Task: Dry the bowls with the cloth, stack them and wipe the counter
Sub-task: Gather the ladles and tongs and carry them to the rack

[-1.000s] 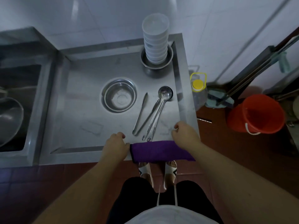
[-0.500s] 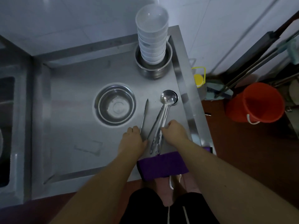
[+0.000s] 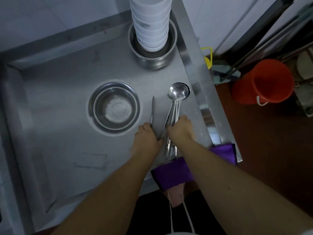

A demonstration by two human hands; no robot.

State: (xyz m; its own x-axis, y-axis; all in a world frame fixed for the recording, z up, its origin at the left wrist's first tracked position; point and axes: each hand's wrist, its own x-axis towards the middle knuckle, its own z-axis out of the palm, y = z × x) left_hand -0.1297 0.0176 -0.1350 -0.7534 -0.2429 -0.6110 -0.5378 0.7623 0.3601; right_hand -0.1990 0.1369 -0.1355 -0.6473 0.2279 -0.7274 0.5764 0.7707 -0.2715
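A tall stack of white bowls (image 3: pixel 150 22) stands inside a steel bowl (image 3: pixel 153 55) at the counter's far right. Another steel bowl (image 3: pixel 115 106) sits empty in the middle of the steel counter (image 3: pixel 59 116). The purple cloth (image 3: pixel 171 175) hangs over the front edge, under my right forearm. My left hand (image 3: pixel 146 138) curls over the near end of the steel tongs (image 3: pixel 152 112). My right hand (image 3: pixel 181 128) grips the handles of the steel ladles (image 3: pixel 178 92), which lie on the counter beside the tongs.
An orange bucket (image 3: pixel 262 82) stands on the floor right of the counter, with mop handles (image 3: pixel 271 39) and a yellow-capped bottle (image 3: pixel 208 61) behind it. The counter has a raised rim (image 3: pixel 194 61) along its right side.
Both hands left the purple cloth at the front edge and moved forward onto the utensils. The left came to the tongs, the right to the ladle handles. The view moved closer.
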